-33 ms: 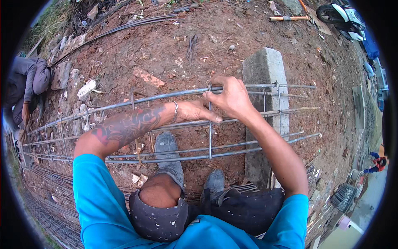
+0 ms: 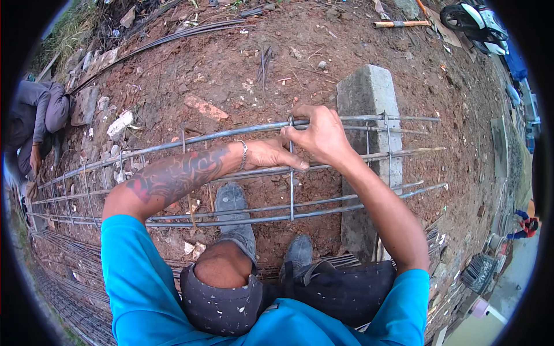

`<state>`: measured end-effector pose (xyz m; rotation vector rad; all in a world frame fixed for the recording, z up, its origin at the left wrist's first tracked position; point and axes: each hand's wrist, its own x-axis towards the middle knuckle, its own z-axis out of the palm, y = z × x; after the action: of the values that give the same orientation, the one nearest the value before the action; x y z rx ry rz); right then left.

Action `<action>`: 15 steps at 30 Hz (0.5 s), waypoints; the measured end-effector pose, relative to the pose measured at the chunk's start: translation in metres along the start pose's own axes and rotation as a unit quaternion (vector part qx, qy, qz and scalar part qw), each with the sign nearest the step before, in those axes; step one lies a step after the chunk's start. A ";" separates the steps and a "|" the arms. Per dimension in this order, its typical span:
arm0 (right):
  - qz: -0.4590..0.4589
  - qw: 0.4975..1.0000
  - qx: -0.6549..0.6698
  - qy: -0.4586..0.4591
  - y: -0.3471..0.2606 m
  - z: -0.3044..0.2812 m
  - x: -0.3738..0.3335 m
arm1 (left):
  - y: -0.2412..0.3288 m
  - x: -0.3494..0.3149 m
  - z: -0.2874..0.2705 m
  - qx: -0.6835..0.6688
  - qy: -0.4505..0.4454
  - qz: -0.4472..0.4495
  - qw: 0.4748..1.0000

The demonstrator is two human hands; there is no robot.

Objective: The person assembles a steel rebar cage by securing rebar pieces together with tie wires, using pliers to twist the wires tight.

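A long cage of steel reinforcing bars (image 2: 231, 221) runs across in front of me, with square wire stirrups (image 2: 388, 138) spaced along it. Where one stirrup (image 2: 292, 196) meets the far top bar, the thumb and fingers of my right hand (image 2: 323, 132) are closed round its corner. My left hand (image 2: 268, 154) reaches in from the left between the upper bars, a bracelet on its wrist. Its thumb lies against the same stirrup, just above the nearer upper bar; its other fingers are partly hidden. Whether a tie wire is in my fingers cannot be made out.
Beneath the cage's right end lies a concrete post (image 2: 369, 92). A crouching person (image 2: 43, 115) is at the far left by the cage's other end. Loose bars (image 2: 69, 259) lie on the ground at the lower left. A motorbike (image 2: 479, 26) stands at the upper right; a wooden handle (image 2: 401, 24) lies nearby.
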<state>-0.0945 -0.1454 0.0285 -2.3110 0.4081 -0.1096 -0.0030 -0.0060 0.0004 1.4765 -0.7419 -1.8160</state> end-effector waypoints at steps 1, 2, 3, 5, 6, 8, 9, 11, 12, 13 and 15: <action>0.011 1.000 0.005 -0.009 -0.004 0.000 0.001 | 0.000 0.001 -0.002 0.005 -0.001 0.007 1.000; 0.042 0.998 -0.006 -0.040 -0.011 -0.004 0.002 | -0.006 0.004 -0.003 0.004 0.003 0.003 1.000; 0.043 0.998 -0.004 -0.037 -0.014 -0.005 0.003 | -0.012 0.009 -0.005 0.024 0.012 -0.003 1.000; 0.085 0.993 -0.001 -0.079 -0.016 -0.010 0.002 | -0.013 0.012 -0.005 0.049 0.015 -0.007 0.999; 0.089 0.993 -0.003 -0.073 -0.009 -0.008 -0.002 | -0.005 0.010 -0.003 0.040 0.004 -0.013 0.999; -0.070 0.997 -0.009 0.038 0.011 0.000 -0.014 | 0.000 0.007 0.002 0.055 0.043 0.004 0.998; -0.067 0.996 -0.024 0.059 0.004 -0.017 -0.026 | 0.005 -0.001 0.006 0.054 0.045 0.004 0.998; -0.049 0.989 -0.079 0.112 -0.002 -0.071 -0.068 | 0.023 -0.028 0.017 0.215 0.167 -0.068 0.960; -0.053 0.984 -0.049 0.162 0.005 -0.091 -0.097 | 0.026 -0.061 0.031 0.329 0.246 0.008 0.912; -0.026 0.973 -0.047 0.223 0.029 -0.106 -0.136 | 0.026 -0.084 0.048 0.431 0.304 0.097 0.844; 0.111 0.938 -0.128 0.303 0.073 -0.114 -0.226 | 0.023 -0.107 0.061 0.371 0.293 0.049 0.880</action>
<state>-0.3497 -0.1978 0.0664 -2.4283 1.0420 -0.7048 -0.0448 0.0657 0.0942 2.2678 -1.2221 -0.9064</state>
